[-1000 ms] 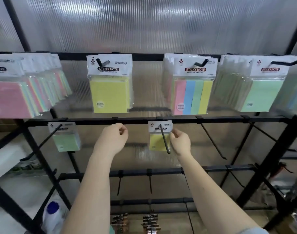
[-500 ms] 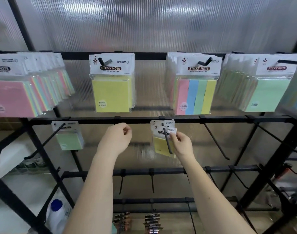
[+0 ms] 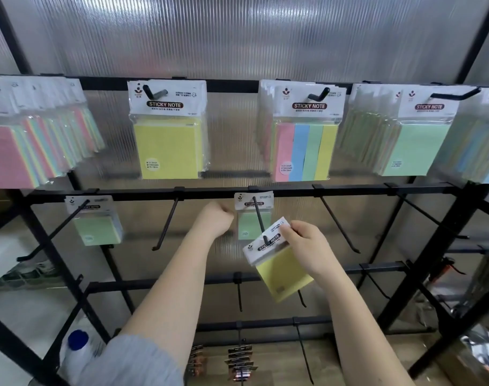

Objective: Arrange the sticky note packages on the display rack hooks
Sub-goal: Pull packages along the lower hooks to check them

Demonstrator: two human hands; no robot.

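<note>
My right hand (image 3: 307, 246) pinches the white header card of a small yellow sticky note package (image 3: 283, 274). The package hangs tilted at the tip of a black hook (image 3: 257, 215) on the middle bar, and the hook's end still passes through its hole. A small green package (image 3: 251, 228) hangs at the back of that same hook. To the left of it, my left hand (image 3: 215, 218) is curled in a fist just under the bar with nothing visible in it. Another small green package (image 3: 97, 228) hangs on a hook further left.
The top bar carries large packs: pink and rainbow (image 3: 29, 151), yellow (image 3: 168, 149), four-colour (image 3: 304, 151), green (image 3: 415, 149). Bare hooks (image 3: 166, 221) (image 3: 339, 224) jut from the middle bar. A white bottle with a blue cap (image 3: 77, 344) stands at the lower left.
My right hand has slid the yellow package forward and down along the hook to its tip, uncovering the green package behind it. My left hand has stayed fisted near the bar.
</note>
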